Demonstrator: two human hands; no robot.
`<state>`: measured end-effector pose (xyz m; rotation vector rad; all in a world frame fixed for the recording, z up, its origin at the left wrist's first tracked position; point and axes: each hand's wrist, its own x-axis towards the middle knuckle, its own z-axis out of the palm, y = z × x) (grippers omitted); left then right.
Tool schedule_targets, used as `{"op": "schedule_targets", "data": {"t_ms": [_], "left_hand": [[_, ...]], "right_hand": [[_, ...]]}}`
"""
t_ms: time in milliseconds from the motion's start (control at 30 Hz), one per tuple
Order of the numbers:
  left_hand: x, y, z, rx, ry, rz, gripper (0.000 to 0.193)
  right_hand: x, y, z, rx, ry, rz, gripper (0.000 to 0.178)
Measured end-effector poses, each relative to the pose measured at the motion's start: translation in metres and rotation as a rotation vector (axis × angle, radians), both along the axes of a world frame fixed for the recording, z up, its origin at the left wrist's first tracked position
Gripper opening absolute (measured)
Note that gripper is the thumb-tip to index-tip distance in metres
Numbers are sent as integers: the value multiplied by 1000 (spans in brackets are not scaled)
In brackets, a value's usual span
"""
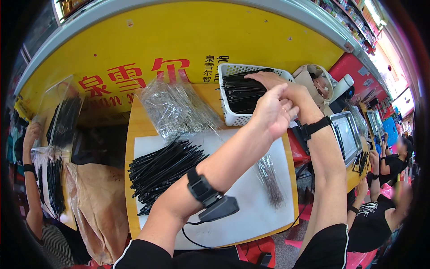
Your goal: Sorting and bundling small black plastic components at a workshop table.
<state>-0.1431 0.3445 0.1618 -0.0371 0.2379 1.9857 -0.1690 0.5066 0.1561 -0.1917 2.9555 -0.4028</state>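
Observation:
My right hand (269, 80) reaches over a white perforated basket (239, 120), its fingers stretched out on the thin black rods (242, 92) inside. Below it, my left hand (274, 114) is turned palm up, fingers loosely bent and apart, close to my right wrist. Nothing shows in the left palm. A large pile of similar black rods (163, 170) lies on the white board (228, 188), left of my left forearm. A small bundle of thin, clear-looking strips (269, 181) lies on the board between my forearms.
A clear plastic bag of thin pale sticks (177, 107) lies behind the pile. Right of the basket stand a beige bag (309, 74), a white bottle (342, 86) and a metal tray (347, 136). A brown paper sack (101, 206) stands left. Other people work on both sides.

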Motion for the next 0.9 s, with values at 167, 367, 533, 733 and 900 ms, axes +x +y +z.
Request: {"op": "schedule_targets", "data": {"t_ms": [167,367,533,733,900], "left_hand": [[18,-68,1,-40,152,-87,40],[41,-164,13,-146,397,-241,45],[40,-264,13,-327,535,-63,44],[64,-361,-12,-379,543,153,41],[87,-383,-22,-460,511,109,44]], "right_hand": [[-3,-26,-5,245,-49,1,98],[4,-30,0,325,-106,50,105],[12,-36,9,415,-160,5,103],[32,-69,13,425,-37,51,97],[32,-108,-10,431,451,317,68]]}}
